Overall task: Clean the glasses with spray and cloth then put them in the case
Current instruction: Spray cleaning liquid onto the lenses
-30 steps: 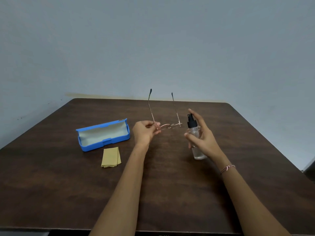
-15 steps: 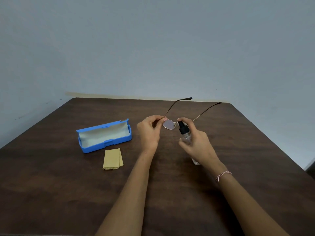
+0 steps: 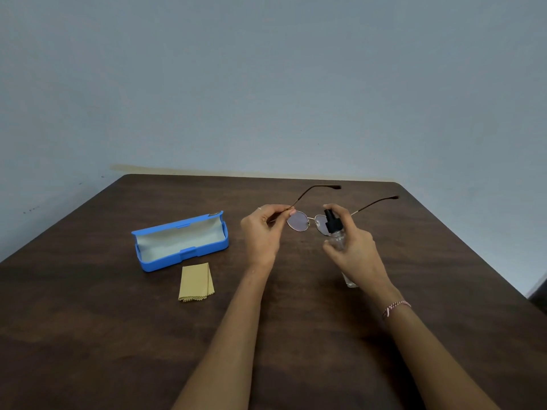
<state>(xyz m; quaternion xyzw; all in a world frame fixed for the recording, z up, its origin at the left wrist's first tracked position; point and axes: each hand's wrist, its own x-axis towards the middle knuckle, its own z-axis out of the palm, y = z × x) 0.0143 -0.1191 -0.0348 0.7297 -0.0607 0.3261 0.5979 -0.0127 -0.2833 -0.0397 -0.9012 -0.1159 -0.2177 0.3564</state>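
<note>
Both forearms reach forward over the table. The left hand [image 3: 262, 232] pinches with thumb and fingertips — the right hand [image 3: 353, 253] wraps closed, index finger raised on top.

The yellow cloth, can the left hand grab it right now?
Probably not yet. The left hand is pinching the glasses in the air, so it isn't free. The way to the cloth looks open though; nothing lies on it, and it sits on that hand's side.
</note>
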